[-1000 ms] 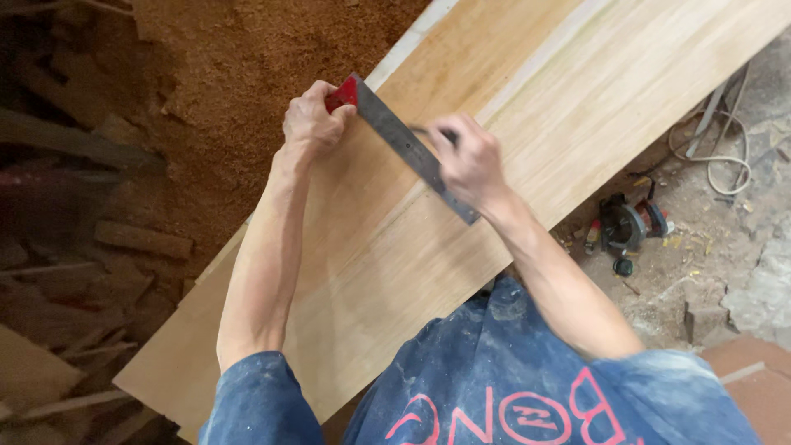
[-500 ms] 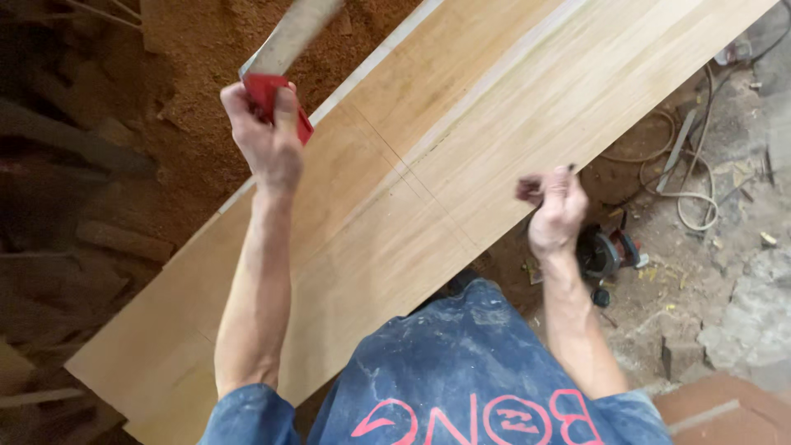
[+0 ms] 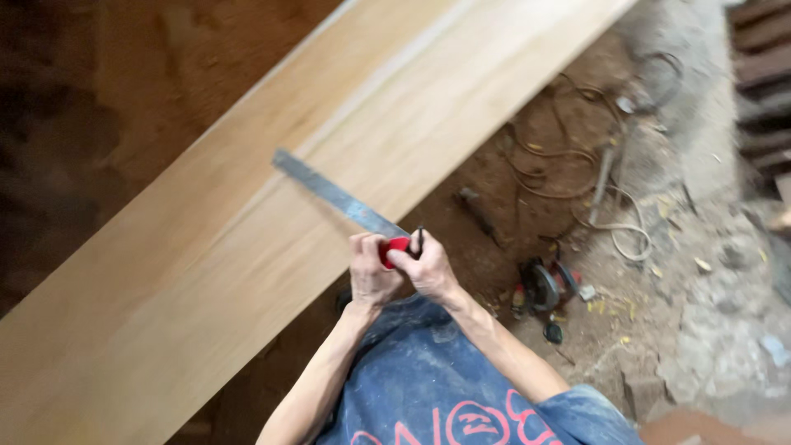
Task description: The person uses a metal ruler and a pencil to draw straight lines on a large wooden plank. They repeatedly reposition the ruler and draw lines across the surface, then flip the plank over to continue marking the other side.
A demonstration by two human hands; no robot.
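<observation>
A long pale wooden board (image 3: 247, 231) runs diagonally from lower left to upper right. A metal try square with a red handle (image 3: 394, 245) lies with its steel blade (image 3: 329, 194) across the board's near half. My left hand (image 3: 371, 276) grips the red handle at the board's near edge. My right hand (image 3: 428, 268) presses against the same handle from the right and holds a thin dark pencil (image 3: 419, 239) upright between its fingers.
Sawdust covers the ground beyond the board at upper left (image 3: 124, 82). A circular saw (image 3: 544, 284) lies on the dirt floor to the right, with tangled cords (image 3: 593, 189) behind it. Rubble and stone lie at far right (image 3: 725, 330).
My left hand brought the square from the board's far edge down to the near edge. My right hand moved in to meet it at the handle. The view shifted right.
</observation>
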